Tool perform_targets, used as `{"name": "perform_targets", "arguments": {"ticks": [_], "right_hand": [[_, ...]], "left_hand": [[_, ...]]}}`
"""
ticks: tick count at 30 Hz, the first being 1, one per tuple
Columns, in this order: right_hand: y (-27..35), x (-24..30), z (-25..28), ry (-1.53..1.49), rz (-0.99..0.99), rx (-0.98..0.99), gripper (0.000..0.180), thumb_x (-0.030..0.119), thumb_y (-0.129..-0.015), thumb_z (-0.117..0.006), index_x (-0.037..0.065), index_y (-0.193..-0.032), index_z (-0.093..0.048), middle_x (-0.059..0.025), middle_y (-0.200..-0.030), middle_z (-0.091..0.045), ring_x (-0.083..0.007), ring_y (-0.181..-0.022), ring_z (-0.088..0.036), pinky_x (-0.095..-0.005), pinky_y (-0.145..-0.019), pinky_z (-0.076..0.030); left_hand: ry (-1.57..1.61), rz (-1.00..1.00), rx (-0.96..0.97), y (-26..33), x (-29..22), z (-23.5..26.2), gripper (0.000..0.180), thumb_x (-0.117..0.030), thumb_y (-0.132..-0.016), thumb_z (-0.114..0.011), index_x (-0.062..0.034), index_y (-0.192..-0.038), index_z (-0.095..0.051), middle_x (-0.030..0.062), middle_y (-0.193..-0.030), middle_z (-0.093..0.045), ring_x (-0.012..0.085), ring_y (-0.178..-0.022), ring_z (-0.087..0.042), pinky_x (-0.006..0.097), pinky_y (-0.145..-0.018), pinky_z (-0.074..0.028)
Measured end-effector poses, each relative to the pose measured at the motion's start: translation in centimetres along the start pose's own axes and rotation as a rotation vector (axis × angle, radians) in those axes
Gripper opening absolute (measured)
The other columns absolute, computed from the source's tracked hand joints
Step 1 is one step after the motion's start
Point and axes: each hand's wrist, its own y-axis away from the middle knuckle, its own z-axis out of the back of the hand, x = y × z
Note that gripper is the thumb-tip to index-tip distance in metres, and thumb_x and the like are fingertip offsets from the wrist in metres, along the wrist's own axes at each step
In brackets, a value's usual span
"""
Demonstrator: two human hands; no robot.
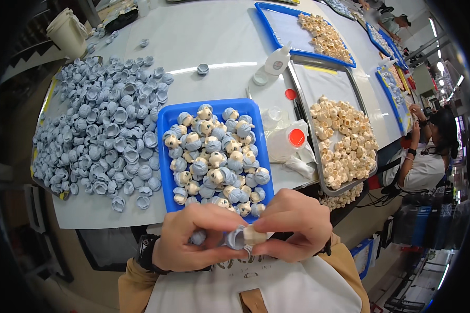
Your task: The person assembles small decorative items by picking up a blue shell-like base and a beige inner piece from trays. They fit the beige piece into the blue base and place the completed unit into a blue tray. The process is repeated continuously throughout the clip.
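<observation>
In front of my chest, my left hand (193, 237) pinches a hollow blue-grey doll-hair shell (235, 238) between thumb and fingers. A second blue-grey piece (197, 237) is tucked in the same palm. My right hand (296, 224) grips a small cream doll-head piece (254, 236), which meets the shell's open side; whether the two are joined I cannot tell. Just beyond my hands stands a blue tray (165, 172) full of doll heads (217, 159) with blue-grey hair and cream faces.
Loose blue-grey shells (109, 130) are heaped at the left. At the right a metal tray (319, 172) holds cream pieces (344, 136). Between stand a red-capped bottle (287, 143) and a white squeeze bottle (278, 60). Another blue tray (269, 28) lies behind. A co-worker (428, 151) sits at right.
</observation>
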Motion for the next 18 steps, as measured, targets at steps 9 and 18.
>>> {"name": "perform_targets", "arguments": {"ticks": [9,18], "right_hand": [[0.1,0.1,0.3,0.092,-0.012,0.2,0.035,0.014,-0.063,-0.082,-0.005,-0.085,-0.063,-0.0081,-0.06,-0.059,-0.0161,-0.05,-0.053,-0.0261,-0.043,-0.04],[-0.3,-0.1,-0.7,-0.031,-0.101,0.265,0.037,0.018,-0.075,-0.072,0.0,-0.104,-0.059,-0.0081,-0.074,-0.053,-0.0207,-0.066,-0.053,-0.0299,-0.057,-0.041]], "left_hand": [[-0.574,-0.15,0.096,0.3,-0.5,-0.3,0.04,-0.014,-0.066,-0.08,-0.002,-0.096,-0.056,0.0125,-0.089,-0.064,0.0181,-0.06,-0.062,0.025,-0.044,-0.045],[-0.746,-0.212,-0.019,1.5,-0.5,0.3,0.035,-0.026,-0.061,-0.081,-0.0091,-0.08,-0.058,0.0029,-0.07,-0.058,0.0172,-0.052,-0.056,0.026,-0.043,-0.041]]}}
